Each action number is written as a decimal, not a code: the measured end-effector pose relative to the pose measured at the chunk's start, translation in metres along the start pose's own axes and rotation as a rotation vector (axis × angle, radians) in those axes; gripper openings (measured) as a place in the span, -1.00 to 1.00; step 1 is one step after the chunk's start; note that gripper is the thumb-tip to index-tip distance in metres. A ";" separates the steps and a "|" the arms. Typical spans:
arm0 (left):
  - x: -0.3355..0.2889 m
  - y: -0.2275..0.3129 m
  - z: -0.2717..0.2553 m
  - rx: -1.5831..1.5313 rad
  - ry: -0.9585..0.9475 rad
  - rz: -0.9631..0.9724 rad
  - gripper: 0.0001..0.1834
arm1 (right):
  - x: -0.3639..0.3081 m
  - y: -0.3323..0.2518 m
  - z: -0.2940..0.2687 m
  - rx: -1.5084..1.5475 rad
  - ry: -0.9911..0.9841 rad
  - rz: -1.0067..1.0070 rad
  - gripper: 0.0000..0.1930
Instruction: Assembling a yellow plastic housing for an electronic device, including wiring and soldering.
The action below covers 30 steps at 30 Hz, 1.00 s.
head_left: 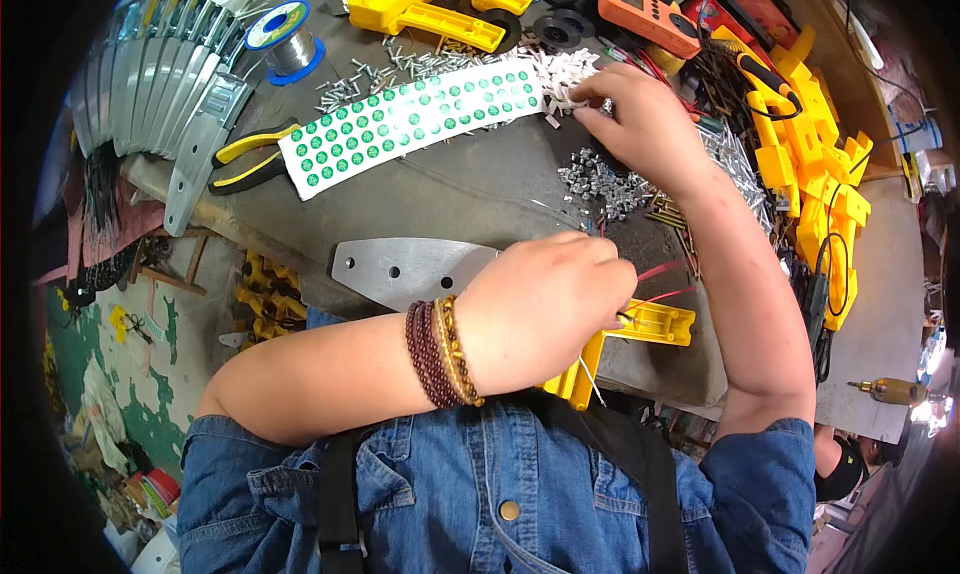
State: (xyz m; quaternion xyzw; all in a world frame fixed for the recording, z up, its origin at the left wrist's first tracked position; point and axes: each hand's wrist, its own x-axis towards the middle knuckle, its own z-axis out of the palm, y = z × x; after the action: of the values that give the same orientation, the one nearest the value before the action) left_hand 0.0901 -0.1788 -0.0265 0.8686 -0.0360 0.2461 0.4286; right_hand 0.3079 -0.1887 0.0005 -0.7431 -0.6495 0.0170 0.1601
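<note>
My left hand [555, 299] is closed over a yellow plastic handle part [655, 324], its fingertips mostly hidden. Thin red wires [660, 271] run out by its knuckles, and a thin white wire or rod [592, 382] shows below. Under the left wrist, a flat grey metal blade with holes [410, 264] lies on the table. At the pile of small white pieces [562, 74], my right hand [640, 119] reaches in with thumb and forefinger curved and slightly apart. No held piece is visible between them.
A white strip of green round stickers [415, 114] lies beside yellow-black pliers [250, 159]. Around are a solder wire spool [285, 39], an orange multimeter [650, 16], small metal bits [605, 186], screws [375, 74], stacked blades [165, 69] and yellow housings [800, 144].
</note>
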 end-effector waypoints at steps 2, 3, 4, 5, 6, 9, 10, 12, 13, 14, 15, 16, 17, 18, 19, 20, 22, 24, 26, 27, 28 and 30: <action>-0.002 -0.002 -0.003 0.024 0.005 0.021 -0.83 | 0.014 0.006 0.010 0.004 -0.042 -0.003 -0.81; -0.003 -0.003 -0.005 0.045 0.010 0.043 -0.84 | 0.019 0.005 0.014 0.006 -0.085 -0.004 -0.81; -0.004 -0.003 -0.006 0.049 0.014 0.035 -0.84 | 0.020 0.004 0.013 -0.024 -0.083 -0.029 -0.83; -0.004 -0.003 -0.007 0.052 0.035 -0.008 -0.85 | 0.019 0.002 0.013 -0.022 -0.085 -0.033 -0.83; -0.003 -0.002 -0.007 0.050 0.057 -0.047 -0.87 | 0.016 0.002 0.012 0.029 -0.042 -0.029 -0.82; 0.001 -0.002 -0.006 0.065 0.087 -0.066 -0.87 | 0.004 0.000 -0.007 0.232 0.061 0.112 -0.84; 0.001 -0.003 -0.005 0.055 0.085 -0.070 -0.87 | -0.005 -0.005 -0.014 0.303 0.084 0.144 -0.85; 0.000 -0.003 -0.005 0.106 0.111 -0.088 -0.87 | -0.029 -0.019 -0.033 0.425 0.081 0.194 -0.86; -0.002 -0.004 -0.005 0.094 0.108 -0.098 -0.87 | -0.047 -0.029 -0.042 0.475 0.051 0.214 -0.88; -0.002 -0.006 -0.005 0.121 0.115 -0.100 -0.87 | -0.067 -0.038 -0.050 0.500 0.028 0.215 -0.88; -0.002 -0.007 -0.005 0.147 0.120 -0.095 -0.87 | -0.088 -0.047 -0.057 0.521 0.009 0.219 -0.86; -0.002 -0.005 -0.005 0.136 0.134 -0.078 -0.88 | -0.104 -0.052 -0.059 0.528 0.027 0.165 -0.85; -0.002 -0.005 -0.005 0.127 0.131 -0.075 -0.88 | -0.119 -0.056 -0.061 0.528 0.048 0.118 -0.84; -0.001 -0.005 -0.004 0.127 0.127 -0.067 -0.89 | -0.132 -0.058 -0.061 0.546 0.062 0.140 -0.84; 0.000 -0.005 -0.004 0.129 0.124 -0.061 -0.89 | -0.140 -0.059 -0.057 0.545 0.062 0.148 -0.84; 0.000 -0.005 -0.003 0.124 0.120 -0.061 -0.89 | -0.146 -0.060 -0.053 0.619 0.112 0.214 -0.85; 0.000 -0.005 -0.003 0.117 0.127 -0.056 -0.89 | -0.150 -0.061 -0.047 0.698 0.175 0.295 -0.87; -0.001 -0.006 -0.004 0.125 0.119 -0.052 -0.89 | -0.150 -0.063 -0.043 0.730 0.200 0.328 -0.87; -0.001 -0.006 -0.003 0.133 0.115 -0.048 -0.89 | -0.149 -0.063 -0.040 0.759 0.224 0.358 -0.87; -0.002 -0.006 -0.003 0.136 0.124 -0.041 -0.88 | -0.148 -0.063 -0.039 0.744 0.211 0.330 -0.87; -0.003 -0.007 -0.002 0.139 0.132 -0.034 -0.88 | -0.146 -0.063 -0.037 0.727 0.198 0.302 -0.88; -0.003 -0.009 -0.002 0.135 0.143 -0.007 -0.88 | -0.143 -0.062 -0.036 0.655 0.144 0.215 -0.87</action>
State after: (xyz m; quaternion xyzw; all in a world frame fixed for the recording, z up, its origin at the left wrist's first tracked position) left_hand 0.0895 -0.1720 -0.0338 0.8758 0.0144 0.3079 0.3714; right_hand 0.2345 -0.3285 0.0246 -0.7157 -0.5146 0.1889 0.4327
